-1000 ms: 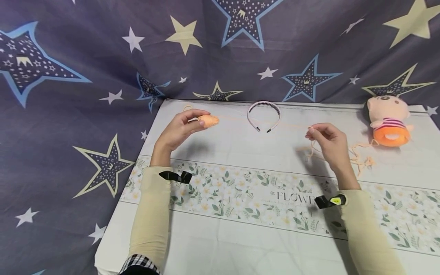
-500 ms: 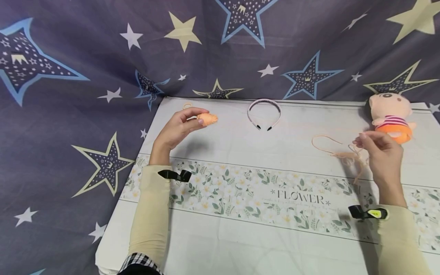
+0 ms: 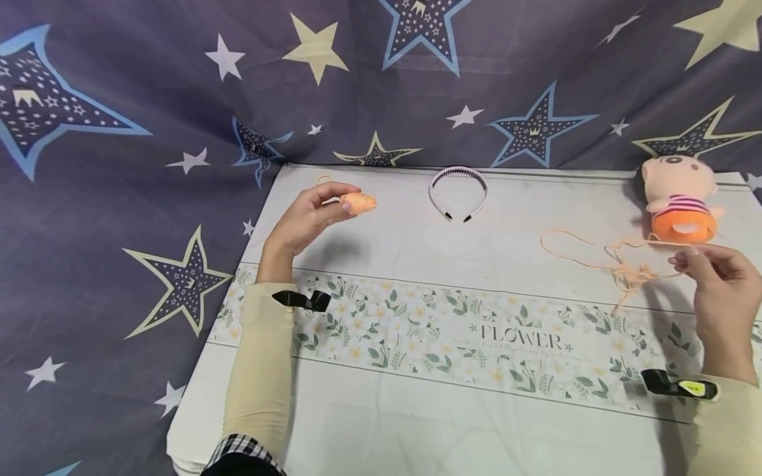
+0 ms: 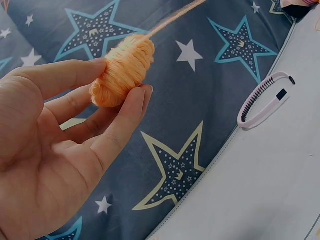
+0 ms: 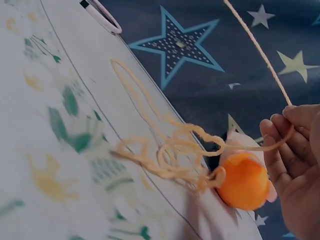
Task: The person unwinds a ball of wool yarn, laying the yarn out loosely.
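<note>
Between its thumb and fingers my left hand (image 3: 305, 221) pinches a small wound bundle of orange yarn (image 4: 125, 72), held up over the back left of the table. One strand (image 4: 175, 19) runs off the bundle's tip in the left wrist view. At the far right, my right hand (image 3: 723, 284) pinches the yarn strand (image 5: 260, 52), which is drawn taut in the right wrist view. From that hand more yarn leads to a loose tangle (image 3: 634, 272) hanging or lying beside it, with a long loop stretching left.
A pale pink headband (image 3: 458, 173) lies at the table's back middle. A plush toy (image 3: 681, 198) with a striped top and orange bottom sits at the back right, near my right hand. The table's white cloth (image 3: 417, 423) has a floral band; a star-patterned curtain (image 3: 381, 112) hangs behind.
My right hand has moved far to the right and a little toward me, drawing the yarn strand out and shifting the tangle. My left hand stays almost still with the bundle.
</note>
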`<state>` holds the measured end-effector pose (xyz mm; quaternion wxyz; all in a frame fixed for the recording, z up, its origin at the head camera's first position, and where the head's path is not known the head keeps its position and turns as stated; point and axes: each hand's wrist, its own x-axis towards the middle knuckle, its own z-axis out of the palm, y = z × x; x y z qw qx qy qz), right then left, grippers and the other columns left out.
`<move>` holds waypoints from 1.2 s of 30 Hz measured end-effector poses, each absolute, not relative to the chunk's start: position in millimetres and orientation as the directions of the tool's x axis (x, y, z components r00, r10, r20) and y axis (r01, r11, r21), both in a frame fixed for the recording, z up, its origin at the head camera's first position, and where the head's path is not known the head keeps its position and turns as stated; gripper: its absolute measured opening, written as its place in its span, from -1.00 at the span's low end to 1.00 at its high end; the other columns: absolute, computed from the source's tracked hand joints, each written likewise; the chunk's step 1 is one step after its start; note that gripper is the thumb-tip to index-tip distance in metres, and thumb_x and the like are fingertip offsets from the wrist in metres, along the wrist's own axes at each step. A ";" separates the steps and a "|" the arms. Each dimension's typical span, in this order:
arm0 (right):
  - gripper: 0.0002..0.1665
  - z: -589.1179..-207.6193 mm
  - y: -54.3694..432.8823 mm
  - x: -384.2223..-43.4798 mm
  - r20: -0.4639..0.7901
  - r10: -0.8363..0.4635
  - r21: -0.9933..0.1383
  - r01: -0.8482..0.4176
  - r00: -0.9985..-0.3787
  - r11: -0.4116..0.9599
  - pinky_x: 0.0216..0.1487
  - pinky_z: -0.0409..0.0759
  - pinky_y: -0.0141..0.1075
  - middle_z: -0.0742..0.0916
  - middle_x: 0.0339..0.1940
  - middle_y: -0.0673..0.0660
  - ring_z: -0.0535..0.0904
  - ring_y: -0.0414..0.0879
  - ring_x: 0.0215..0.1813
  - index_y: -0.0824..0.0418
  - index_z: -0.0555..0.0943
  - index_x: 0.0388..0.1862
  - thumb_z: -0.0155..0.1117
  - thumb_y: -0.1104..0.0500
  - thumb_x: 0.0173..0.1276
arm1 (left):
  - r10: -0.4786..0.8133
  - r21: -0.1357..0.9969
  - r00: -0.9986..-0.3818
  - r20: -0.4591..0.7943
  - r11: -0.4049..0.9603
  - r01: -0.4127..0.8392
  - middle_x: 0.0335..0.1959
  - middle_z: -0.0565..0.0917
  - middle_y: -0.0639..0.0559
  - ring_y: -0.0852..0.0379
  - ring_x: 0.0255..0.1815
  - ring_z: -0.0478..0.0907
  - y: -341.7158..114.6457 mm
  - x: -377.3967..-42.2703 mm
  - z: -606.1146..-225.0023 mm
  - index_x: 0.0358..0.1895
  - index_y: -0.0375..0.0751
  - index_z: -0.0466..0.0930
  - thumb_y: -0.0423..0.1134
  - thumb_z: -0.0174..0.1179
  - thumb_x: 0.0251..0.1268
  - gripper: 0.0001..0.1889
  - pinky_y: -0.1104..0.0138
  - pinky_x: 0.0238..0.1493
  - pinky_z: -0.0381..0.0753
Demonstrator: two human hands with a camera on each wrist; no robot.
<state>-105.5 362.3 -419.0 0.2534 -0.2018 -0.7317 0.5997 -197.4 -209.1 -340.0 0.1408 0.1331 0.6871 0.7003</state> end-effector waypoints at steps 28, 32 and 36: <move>-0.68 -501.3 475.1 -118.7 0.275 0.700 -0.927 0.011 -0.659 0.375 0.03 0.41 -0.51 0.60 -0.22 -0.20 0.51 -0.43 -0.19 0.10 0.58 0.08 0.04 0.00 0.49 | 0.378 0.998 -0.925 0.046 -0.061 0.024 0.11 0.44 -0.07 0.08 0.03 0.54 -212.0 -199.0 -336.9 0.12 -0.36 0.51 -0.44 0.15 0.31 -0.68 0.32 0.15 0.58; -0.74 -501.6 475.3 -114.5 0.233 0.698 -0.942 0.023 -0.678 0.336 -0.06 0.39 -0.58 0.59 -0.28 -0.23 0.50 -0.43 -0.23 0.09 0.59 0.02 0.04 0.05 0.50 | 0.383 0.997 -0.922 0.053 -0.070 0.028 0.12 0.43 -0.08 0.06 0.05 0.53 -212.5 -199.5 -337.2 0.13 -0.37 0.50 -0.43 0.15 0.32 -0.67 0.29 0.18 0.57; -0.85 -478.7 454.9 -106.0 0.069 0.716 -0.959 0.151 -0.694 0.238 -0.15 0.34 -0.61 0.57 -0.37 -0.27 0.48 -0.43 -0.30 -0.05 0.59 -0.16 0.04 0.07 0.50 | 0.388 0.997 -0.920 0.054 -0.072 0.028 0.14 0.39 -0.08 0.05 0.06 0.53 -211.4 -200.1 -338.1 0.13 -0.37 0.51 -0.44 0.14 0.32 -0.68 0.30 0.17 0.57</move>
